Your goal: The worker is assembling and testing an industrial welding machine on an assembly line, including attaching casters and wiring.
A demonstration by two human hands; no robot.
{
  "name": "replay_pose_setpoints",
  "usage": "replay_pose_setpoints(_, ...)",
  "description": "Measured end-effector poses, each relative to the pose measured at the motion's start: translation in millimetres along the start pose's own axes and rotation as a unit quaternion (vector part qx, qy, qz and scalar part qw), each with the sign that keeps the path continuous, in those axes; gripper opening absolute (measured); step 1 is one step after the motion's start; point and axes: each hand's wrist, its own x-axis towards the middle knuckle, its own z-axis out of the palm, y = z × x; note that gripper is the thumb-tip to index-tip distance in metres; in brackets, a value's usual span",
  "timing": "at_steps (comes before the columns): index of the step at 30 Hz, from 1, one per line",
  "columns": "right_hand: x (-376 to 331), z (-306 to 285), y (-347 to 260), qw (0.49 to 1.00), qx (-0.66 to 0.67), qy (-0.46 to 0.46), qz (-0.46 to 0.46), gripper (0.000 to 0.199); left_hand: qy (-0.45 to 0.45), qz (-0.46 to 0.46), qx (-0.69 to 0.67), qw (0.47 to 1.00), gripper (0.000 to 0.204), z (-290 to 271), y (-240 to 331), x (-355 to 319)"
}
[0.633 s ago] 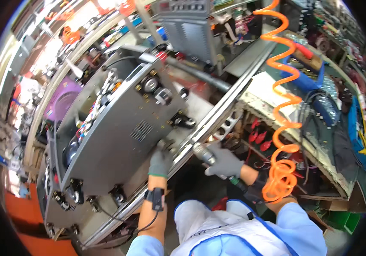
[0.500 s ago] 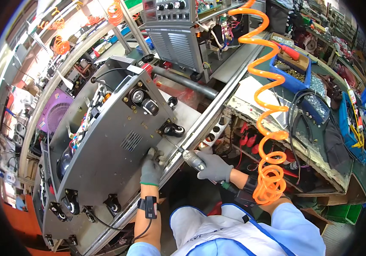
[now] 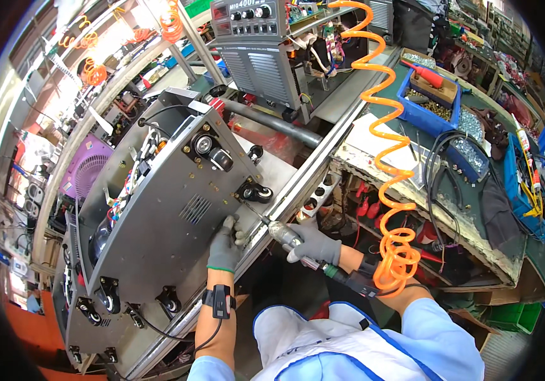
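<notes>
My gloved right hand (image 3: 317, 245) is wrapped round an air screwdriver (image 3: 284, 235). Its thin bit points up and left toward the edge of a grey metal machine housing (image 3: 177, 190), beside a swivel caster (image 3: 256, 193); whether the tip touches a screw I cannot tell. The housing lies tipped on its side, its caster-fitted base facing me. Against that base, below the caster, my gloved left hand (image 3: 224, 244) has its fingers curled; anything in them is hidden. Another caster (image 3: 214, 152) sits higher on the base.
A coiled orange air hose (image 3: 380, 146) hangs down beside my right forearm. At right, a worn bench carries a blue bin (image 3: 428, 124) of small fasteners, black cables and a blue tray (image 3: 469, 162). Another grey machine (image 3: 256, 70) stands behind, past a metal bar (image 3: 272, 120).
My right hand and the screwdriver have shifted slightly left and up, nearer the caster. The orange hose has swung left. My left hand stays almost in place at the base.
</notes>
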Motion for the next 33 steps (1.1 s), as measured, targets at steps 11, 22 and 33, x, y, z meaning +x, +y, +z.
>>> replay_pose_setpoints(11,-9.3,0.7,-17.1,0.999,-0.031,0.008,0.044,0.073,0.082,-0.001,0.016,0.997,0.016,21.1,-0.4,11.5)
replay_pose_setpoints(22,-42.7,6.6,-34.2,0.99,-0.133,-0.031,-0.02,0.066,0.082,-0.022,0.056,0.995,0.016,39.5,4.5,12.6)
replay_pose_setpoints(33,-72.2,1.9,-35.4,0.908,-0.413,0.06,-0.03,0.084,0.041,0.023,0.384,0.922,0.016,60.1,-3.9,2.6)
